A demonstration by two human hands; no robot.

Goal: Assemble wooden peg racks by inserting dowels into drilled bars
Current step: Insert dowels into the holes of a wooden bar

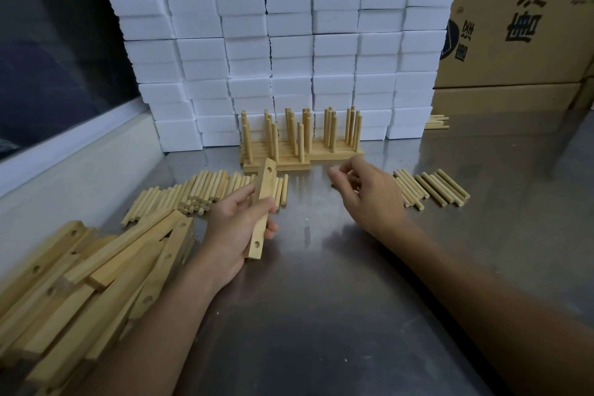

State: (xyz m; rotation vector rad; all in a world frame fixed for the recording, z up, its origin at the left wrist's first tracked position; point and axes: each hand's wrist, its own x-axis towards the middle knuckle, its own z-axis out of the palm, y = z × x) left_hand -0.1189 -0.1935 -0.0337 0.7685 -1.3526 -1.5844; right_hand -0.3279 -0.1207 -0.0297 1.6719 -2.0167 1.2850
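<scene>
right now the left hand [239, 228] is gripping a drilled bar [262, 207] in the middle of the frame, fingers and thumb curling round its mid-length, and it is holding the bar off the desk [337, 315] with the long axis running from lower centre up toward the finished racks [299, 141], tilting slightly right at the far end. two holes are showing on the face turned rightward, one near the far end and one near the near end. the right hand [366, 193] is hovering right of centre with its fingers loosely curling; whether it is already pinching a dowel is hard to tell, since the fingertips are blurring against the desk. the row of loose dowels [430, 188] is lying just to the right of that hand, each one slanting from upper left to lower right, so the right hand is the nearer one to them by far. a second heap of dowels [193, 193] is lying at left of centre, just beyond the left hand, and a pile of undrilled-side-up and drilled bars [96, 273] is filling the lower left. judging from this, the coming move is turning on bringing a dowel leftward from the right side and lining it square to the bar's holed face, which is facing toward the right hand. white foam blocks [273, 42] are stacking up behind the racks.
</scene>
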